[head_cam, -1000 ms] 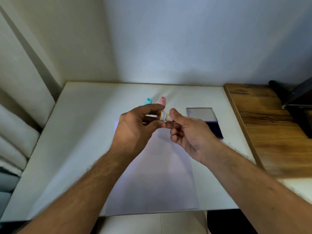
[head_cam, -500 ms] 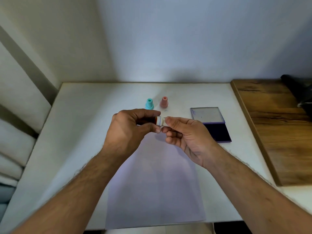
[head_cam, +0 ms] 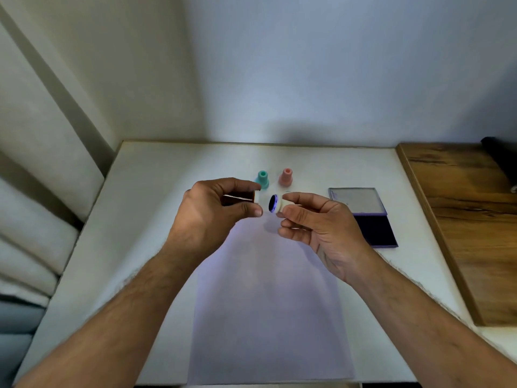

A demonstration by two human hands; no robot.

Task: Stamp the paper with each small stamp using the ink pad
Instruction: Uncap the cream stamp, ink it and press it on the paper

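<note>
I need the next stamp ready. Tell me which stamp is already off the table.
The white stamp, pinched in the right hand, dark face showing. The teal stamp and pink stamp stand on the table.

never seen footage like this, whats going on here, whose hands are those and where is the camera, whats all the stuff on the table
There is no machine here. A person wears a wide-angle camera on the head, so you look forward and down at their own two arms. This is the only view.

They work at a white table. On it lies a sheet of paper, with no stamp marks that I can see. Right of it sits an open ink pad, its lid folded back. Further back stand a teal stamp and a pink stamp.

The left hand grips a brown piece with a white end, apparently a cap. The right hand pinches a small white stamp, its dark round face turned toward the left hand, both raised above the paper.
</note>
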